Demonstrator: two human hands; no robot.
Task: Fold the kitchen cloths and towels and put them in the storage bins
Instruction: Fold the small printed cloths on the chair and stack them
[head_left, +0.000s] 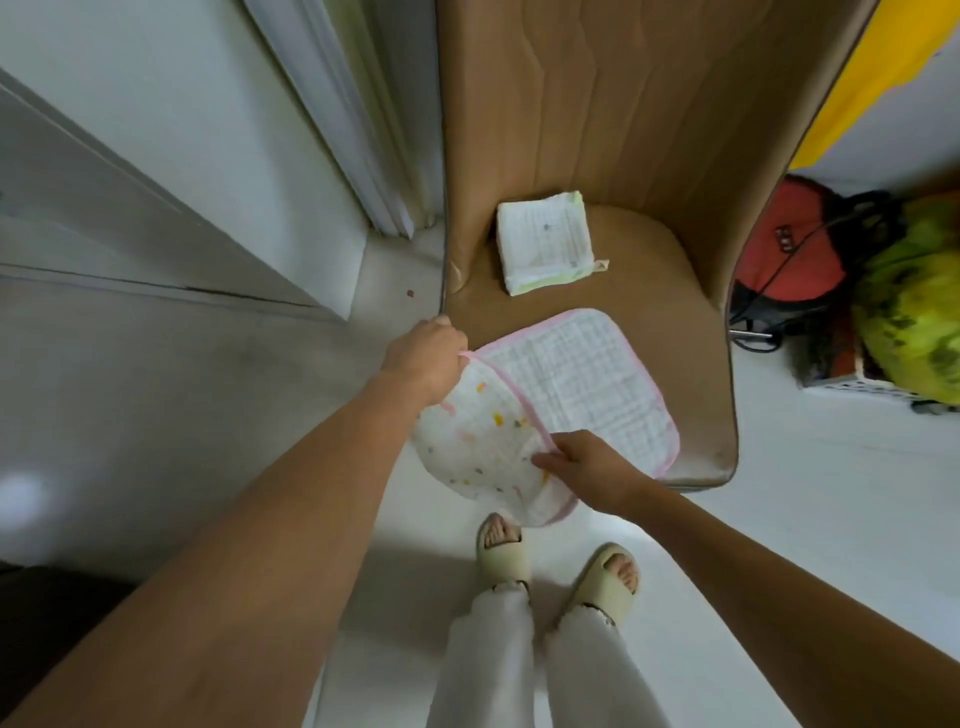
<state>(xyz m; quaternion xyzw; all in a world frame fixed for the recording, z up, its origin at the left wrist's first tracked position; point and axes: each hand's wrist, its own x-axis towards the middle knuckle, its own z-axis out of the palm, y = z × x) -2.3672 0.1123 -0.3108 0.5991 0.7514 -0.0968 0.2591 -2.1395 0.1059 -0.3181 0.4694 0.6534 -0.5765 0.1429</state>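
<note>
Nearest to me, at the bottom of the head view, are my two legs in pale trousers and cream slide sandals (602, 579), standing on a light floor (810, 519).

Just above them, my right hand (584, 465) pinches the near pink-trimmed edge of a white muslin cloth (561, 395) between thumb and fingers, the fingers curled onto the fabric. My left hand (423, 351) grips the far left corner of the same cloth; its fingers are closed around the hem. The part I hold, printed with small coloured shapes, is lifted and hangs past the seat's front edge, above my feet. The rest lies flat, plain gridded side up, on the seat of a tan upholstered chair (696, 332).

I judge the cloth to be very light, soft and limp, with no stiffness to keep a crease. It will sag between grips, so it is best held at two corners along the trim and laid over onto the flat half.

Farther back on the seat, apart from this cloth, sits a folded cloth stack (545, 241) with pale green trim.

Beyond the chair to the right, a red bag (789, 249) and a green bundle (914, 322) rest on the floor. I see no storage bins clearly.
</note>
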